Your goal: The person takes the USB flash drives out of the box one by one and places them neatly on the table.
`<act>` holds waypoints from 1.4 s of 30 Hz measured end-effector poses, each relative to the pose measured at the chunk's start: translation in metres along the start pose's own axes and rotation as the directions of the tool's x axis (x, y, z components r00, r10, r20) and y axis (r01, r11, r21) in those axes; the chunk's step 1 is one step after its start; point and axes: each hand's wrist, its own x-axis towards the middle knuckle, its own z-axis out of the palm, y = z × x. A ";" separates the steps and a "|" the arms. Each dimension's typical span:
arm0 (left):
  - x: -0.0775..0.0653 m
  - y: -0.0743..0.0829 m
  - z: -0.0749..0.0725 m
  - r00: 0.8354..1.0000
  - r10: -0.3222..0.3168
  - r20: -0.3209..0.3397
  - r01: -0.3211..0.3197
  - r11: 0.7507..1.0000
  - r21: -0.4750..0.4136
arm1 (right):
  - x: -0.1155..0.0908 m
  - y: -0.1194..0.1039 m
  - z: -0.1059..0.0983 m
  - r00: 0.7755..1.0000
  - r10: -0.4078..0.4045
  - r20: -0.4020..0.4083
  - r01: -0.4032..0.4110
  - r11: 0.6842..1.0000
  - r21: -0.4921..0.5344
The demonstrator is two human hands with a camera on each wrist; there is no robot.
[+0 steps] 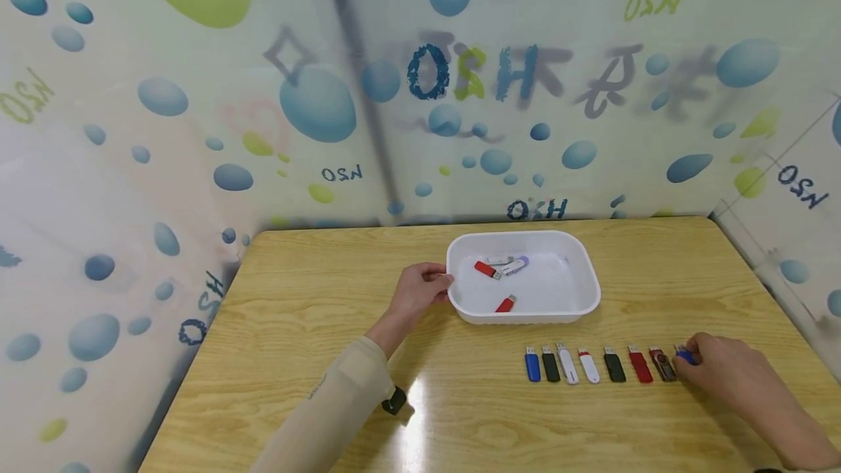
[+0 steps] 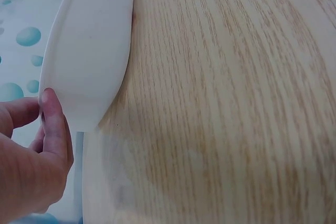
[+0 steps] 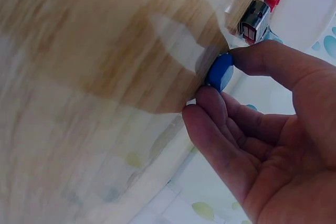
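Wood-grain tabletop [image 1: 309, 298]: right fingers [image 3: 210, 135] pinch blue USB stick [image 3: 221, 72], seven sticks [image 1: 589, 367] lined beside; left fingers [image 2: 54, 124] grip white tray [image 1: 545, 287], four sticks [image 1: 485, 268] left inside.

Worktop [image 1: 315, 276] surfaced in pale yellowish wood grain; back corners rounded; near part crossed by a streak of glare. A white tray [image 1: 525, 317] is set toward the back edge, a little right of centre. In front, farther right, seven USB sticks [image 1: 589, 368] are laid side by side, plugs pointed at the back edge. Order noted from left: blue [image 1: 532, 368], black [image 1: 550, 368], white, red-and-white, dark-bodied, red [image 1: 640, 368], dark swivel type [image 1: 663, 367]. Narrow strips of wood are left between neighbours.
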 end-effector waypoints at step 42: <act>0.001 0.000 0.001 1.000 -0.010 -0.010 0.010 1.000 -0.009 | 0.034 -0.127 -0.078 0.883 -0.293 -0.367 0.304 0.952 -0.028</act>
